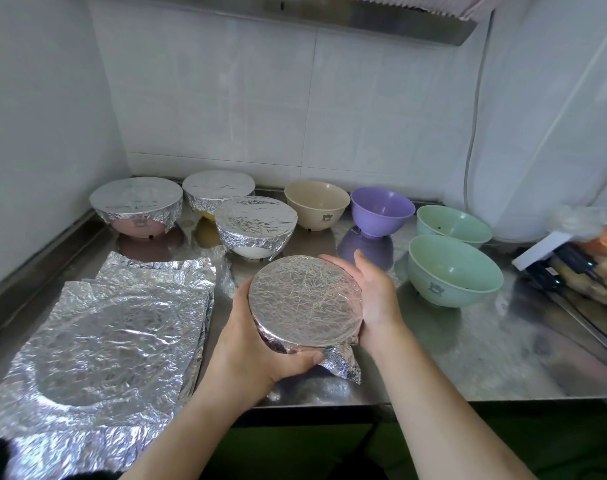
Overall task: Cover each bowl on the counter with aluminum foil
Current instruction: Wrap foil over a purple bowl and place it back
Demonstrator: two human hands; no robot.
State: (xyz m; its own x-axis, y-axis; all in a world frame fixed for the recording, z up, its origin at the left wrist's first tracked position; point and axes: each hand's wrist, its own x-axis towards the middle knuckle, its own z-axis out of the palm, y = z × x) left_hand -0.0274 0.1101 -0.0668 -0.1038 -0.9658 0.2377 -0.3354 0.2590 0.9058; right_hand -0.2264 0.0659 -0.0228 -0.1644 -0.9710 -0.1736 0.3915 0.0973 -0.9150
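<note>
The round bowl with crinkly silver foil over its top (303, 303) is sitting near the front edge of the shiny steel counter (468, 358), between two hands. It looks almost done, but one foil corner is still sticking out at the bottom. The left hand (257, 344) is wrapping around its near side, with the thumb pressing foil under the rim. The right hand (374, 292) is cupping the far side, fingers lying flat against the foil.

Behind it, three foil-topped bowls (255, 225) are looking finished. Four are still waiting open: a beige bowl (316, 204), a purple bowl (381, 211) and two pale green bowls (454, 270). A pile of wrinkled foil sheets (111, 334) is lying to the left, ready to use.
</note>
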